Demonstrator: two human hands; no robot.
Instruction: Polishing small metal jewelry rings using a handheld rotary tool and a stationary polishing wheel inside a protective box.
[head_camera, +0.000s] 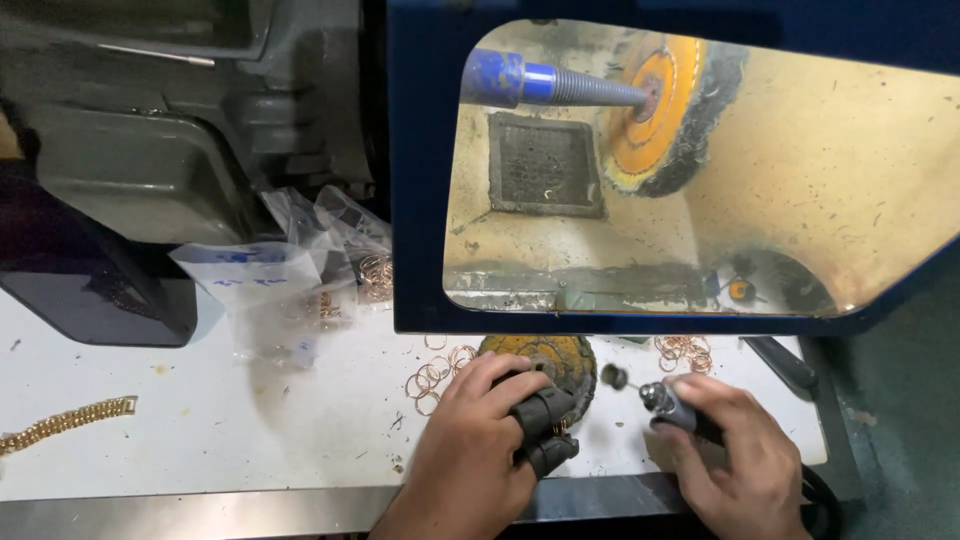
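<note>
My left hand (470, 445) is closed around a small piece at its black-covered fingertips (545, 425), just in front of a worn yellow buffing wheel (545, 355) lying on the white bench (200, 420). The piece itself is too small to make out. My right hand (735, 460) grips a black rotary handpiece (665, 405), whose small round tip (613, 376) points left toward the left fingertips, a little apart from them.
Several copper-coloured rings (435, 375) lie loose left of the wheel, more rings (685, 350) to the right. Clear plastic bags (290, 280) hold further rings. A gold chain bracelet (65, 422) lies far left. Behind stands a blue-framed polishing hood (420, 200) with a mounted orange buff (665, 115).
</note>
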